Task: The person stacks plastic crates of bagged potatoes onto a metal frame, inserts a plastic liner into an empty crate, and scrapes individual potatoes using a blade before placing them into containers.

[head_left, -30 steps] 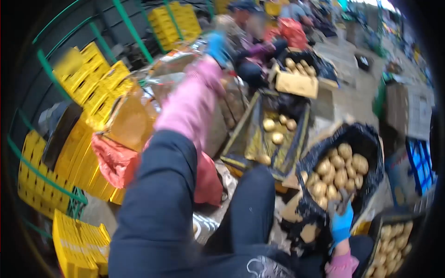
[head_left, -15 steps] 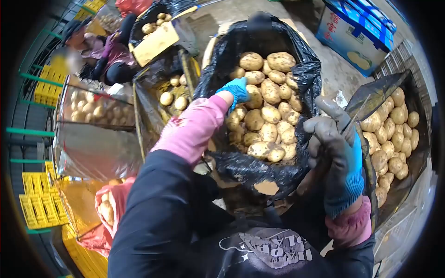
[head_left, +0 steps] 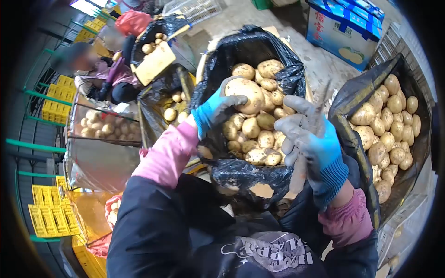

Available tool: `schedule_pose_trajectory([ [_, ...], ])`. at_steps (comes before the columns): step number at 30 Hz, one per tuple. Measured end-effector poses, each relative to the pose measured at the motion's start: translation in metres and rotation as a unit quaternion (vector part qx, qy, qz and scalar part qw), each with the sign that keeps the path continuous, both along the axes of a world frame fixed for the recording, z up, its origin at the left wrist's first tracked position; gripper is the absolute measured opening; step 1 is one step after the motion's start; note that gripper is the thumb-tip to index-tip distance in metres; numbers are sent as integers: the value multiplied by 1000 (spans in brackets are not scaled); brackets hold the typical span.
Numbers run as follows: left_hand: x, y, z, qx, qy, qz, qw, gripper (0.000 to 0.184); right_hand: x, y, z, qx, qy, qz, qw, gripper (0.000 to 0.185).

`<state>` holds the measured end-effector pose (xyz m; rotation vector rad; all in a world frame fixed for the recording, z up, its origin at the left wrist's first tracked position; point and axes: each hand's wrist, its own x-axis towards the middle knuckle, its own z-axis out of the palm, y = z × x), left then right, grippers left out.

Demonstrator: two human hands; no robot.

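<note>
My left hand (head_left: 217, 107), in a blue and grey glove, is closed round a large, dirt-specked potato (head_left: 246, 96). It lifts this potato above the heap of potatoes (head_left: 259, 132) in a container lined with a black plastic bag (head_left: 222, 58). My right hand (head_left: 309, 136), gloved the same way, is closed on a knife, its narrow grey blade (head_left: 322, 99) pointing up and its worn handle (head_left: 298, 177) showing below the fist. The right fingers are just right of the held potato, apart from it. Its grip partly hides the knife.
On the right stands a black-lined crate (head_left: 347, 109) of potatoes. To the left are a clear-sided bin (head_left: 104, 153) of potatoes and a smaller dark-lined container (head_left: 155, 99). A blue carton (head_left: 343, 34) is at the back right. Another person (head_left: 109, 74) sits at the upper left.
My left hand has come up from the heap with a large potato and turned toward me. My right hand has moved left with the knife, closer to the potato. The view has shifted slightly.
</note>
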<state>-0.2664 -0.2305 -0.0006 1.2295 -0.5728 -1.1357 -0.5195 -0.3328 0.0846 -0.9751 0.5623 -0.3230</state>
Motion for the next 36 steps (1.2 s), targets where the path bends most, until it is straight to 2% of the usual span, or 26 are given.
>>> schedule_pose_trajectory([
  [3,-50,45,66,-74,-26,11,997,74,1,19,-9,-80,28,52,995,65],
  [4,-60,56,65,-125,37,19,991,67,2,28,-8,-86,20,58,994,65],
  [6,-86,82,70,-163,105,108,975,58,4,46,-15,-69,-8,67,995,65],
  [7,-97,92,78,-185,126,109,969,56,6,56,-18,-44,-58,80,994,69],
  [8,-106,100,77,-176,208,152,950,63,5,62,-17,-46,-58,88,993,69],
  [10,-118,117,65,-200,192,173,945,65,5,75,-10,-55,-21,121,991,72],
  [14,-135,144,52,-220,129,205,945,69,7,92,-21,-58,-57,120,989,71],
  [16,-134,159,44,-132,38,194,971,73,9,98,-22,-64,-69,117,989,69],
  [17,-134,168,41,-141,58,145,978,75,13,99,-31,-114,-135,104,979,68],
  [18,-137,174,44,-146,62,154,975,75,17,98,-39,-163,-202,92,961,67],
  [19,-141,179,51,-135,54,143,979,74,19,95,-44,-191,-207,90,955,59],
  [20,-143,185,57,-123,45,132,982,74,21,93,-45,-193,-205,103,954,59],
  [22,-141,205,63,-152,64,153,974,74,27,93,-48,-205,-22,134,969,50],
  [23,-141,222,64,-175,79,167,967,76,28,95,-52,-280,-153,126,939,43],
  [25,-146,279,66,-226,63,214,948,77,29,94,-59,-334,-142,103,926,41],
  [26,-161,323,79,-185,-18,247,951,87,30,83,-66,-291,-73,114,947,43],
  [27,-180,378,79,-153,-6,298,942,87,20,107,-35,-337,-40,88,937,44],
  [28,-207,429,80,-122,10,343,931,87,16,99,-31,-332,-54,158,928,47],
  [29,-238,468,86,-126,24,412,902,86,15,79,-39,-280,-33,228,932,55],
  [30,-267,499,93,-136,35,470,871,85,15,64,-51,-332,-102,238,907,64],
  [31,-297,538,86,-99,43,547,830,82,14,54,-60,-327,-88,242,909,67],
  [32,-329,580,67,-64,54,614,785,79,15,69,-60,-358,-94,195,908,62],
  [34,-379,647,32,-13,88,704,704,73,21,60,-76,-283,-77,203,934,54],
  [36,-426,702,-17,-20,165,771,614,64,31,52,-90,-296,-55,236,924,50],
])
